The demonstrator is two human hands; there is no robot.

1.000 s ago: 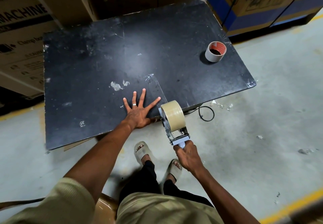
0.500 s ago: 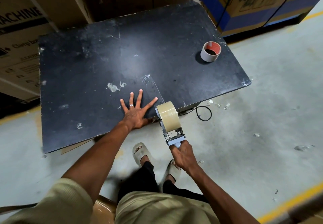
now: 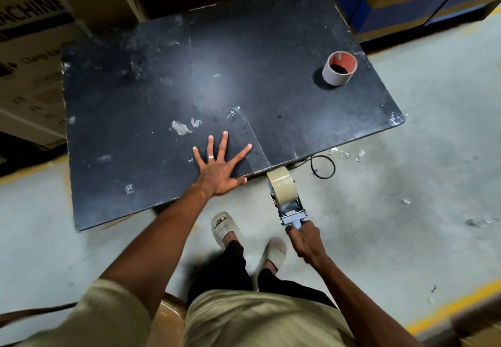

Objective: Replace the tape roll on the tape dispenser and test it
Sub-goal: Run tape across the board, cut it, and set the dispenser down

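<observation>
Black desk (image 3: 151,108): most of top bare. Empty tape core (image 3: 339,68) upright near far right corner, well apart from both hands. Strip of clear tape (image 3: 250,140) runs from mid-top to near edge. Tape dispenser (image 3: 287,200) with full tan tape roll (image 3: 282,187) just off near edge, over the floor. Right hand (image 3: 306,242), fingers clamped on dispenser handle. Left hand (image 3: 219,171) flat at near edge, fingers spread wide, pressing desk.

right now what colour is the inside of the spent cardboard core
Red-orange inside the spent cardboard core, seen in the head view.
</observation>
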